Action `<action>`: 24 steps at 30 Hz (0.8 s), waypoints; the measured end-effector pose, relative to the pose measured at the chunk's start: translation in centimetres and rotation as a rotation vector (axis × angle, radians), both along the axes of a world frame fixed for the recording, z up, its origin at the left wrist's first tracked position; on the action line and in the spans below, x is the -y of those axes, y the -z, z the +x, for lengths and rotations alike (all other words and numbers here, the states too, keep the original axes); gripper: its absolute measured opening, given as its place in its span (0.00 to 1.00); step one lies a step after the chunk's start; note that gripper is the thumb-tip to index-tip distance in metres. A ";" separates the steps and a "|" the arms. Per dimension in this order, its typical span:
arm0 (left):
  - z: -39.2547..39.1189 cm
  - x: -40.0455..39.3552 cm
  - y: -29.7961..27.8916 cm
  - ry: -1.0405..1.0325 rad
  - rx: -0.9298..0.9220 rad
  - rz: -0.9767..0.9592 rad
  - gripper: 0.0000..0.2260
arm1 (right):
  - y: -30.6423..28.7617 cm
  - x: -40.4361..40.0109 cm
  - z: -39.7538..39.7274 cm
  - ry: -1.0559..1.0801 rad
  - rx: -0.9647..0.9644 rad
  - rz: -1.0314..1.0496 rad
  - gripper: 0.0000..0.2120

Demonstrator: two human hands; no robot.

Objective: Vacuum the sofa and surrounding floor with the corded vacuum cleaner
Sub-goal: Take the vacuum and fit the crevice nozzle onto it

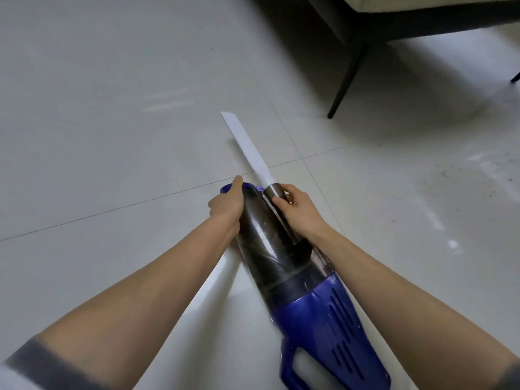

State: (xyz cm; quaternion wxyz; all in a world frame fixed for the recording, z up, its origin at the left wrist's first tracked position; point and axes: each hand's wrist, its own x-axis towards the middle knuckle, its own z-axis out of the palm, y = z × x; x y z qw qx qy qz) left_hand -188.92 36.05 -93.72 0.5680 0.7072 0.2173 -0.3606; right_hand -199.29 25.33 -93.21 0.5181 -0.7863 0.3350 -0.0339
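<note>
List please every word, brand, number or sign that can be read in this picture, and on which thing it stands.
None can be read.
The vacuum cleaner shows no legible brand or label on its blue body or dark dust canister.
The white crevice nozzle, tiled floor and sofa bear no text.

Only one view, from up on the head. Looks forward and down at the pale tiled floor (112, 108). Very close to both arms, which reach out from the bottom corners to the middle. Left hand (226, 205) and right hand (295, 205) near the center, on the vacuum cleaner (295, 266). Wide lens, so floor lines bend a little. Sofa (422, 21) far up at the top right, cut off by the edge.
</note>
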 end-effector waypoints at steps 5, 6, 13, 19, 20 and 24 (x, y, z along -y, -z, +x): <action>1.5 0.4 1.1 0.174 0.062 0.012 0.36 | 2.1 1.4 1.7 -0.006 -0.033 -0.057 0.17; 1.7 0.2 1.0 0.206 0.067 0.020 0.33 | 2.3 1.6 1.9 -0.008 -0.058 -0.073 0.17; -0.3 -0.8 -4.5 0.579 0.186 0.272 0.13 | 0.4 -0.1 -2.5 0.112 -0.256 -0.064 0.13; -8.4 -0.1 -15.0 1.442 0.378 0.390 0.11 | -8.2 -3.3 -14.5 0.337 -0.435 0.143 0.11; -9.7 0.1 -16.3 1.573 0.385 0.399 0.10 | -9.5 -4.1 -16.3 0.358 -0.455 0.178 0.11; -18.3 0.8 -24.2 2.087 0.452 0.459 0.11 | -17.2 -8.6 -27.6 0.546 -0.519 0.349 0.11</action>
